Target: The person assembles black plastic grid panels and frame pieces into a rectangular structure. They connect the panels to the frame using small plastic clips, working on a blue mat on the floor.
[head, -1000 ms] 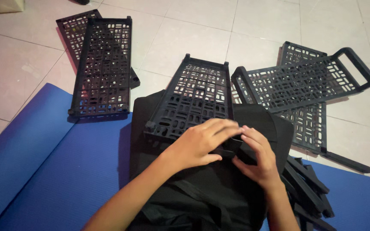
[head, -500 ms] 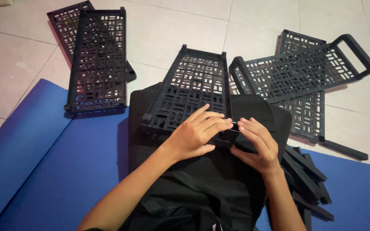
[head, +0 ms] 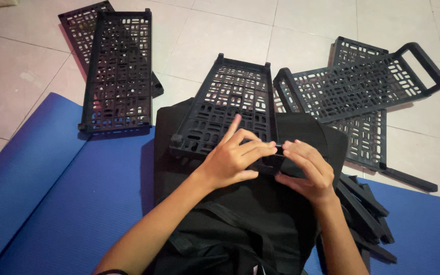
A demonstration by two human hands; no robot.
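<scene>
While both hands pinch one small black connector piece point(head: 273, 164) at the near edge of the lattice panel point(head: 230, 109) on the lap, left hand point(head: 230, 160) and right hand point(head: 306, 170) closed round it, assembly looks early: four further panels point(head: 118, 76) and loose black bars point(head: 365, 211) lie unjoined.

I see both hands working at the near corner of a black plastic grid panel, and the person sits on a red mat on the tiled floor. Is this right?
Not quite: the mat is blue, not red, as the head view shows. The rest stands: the left hand and the right hand meet at the near corner of the black plastic grid panel, over the tiled floor.
</scene>
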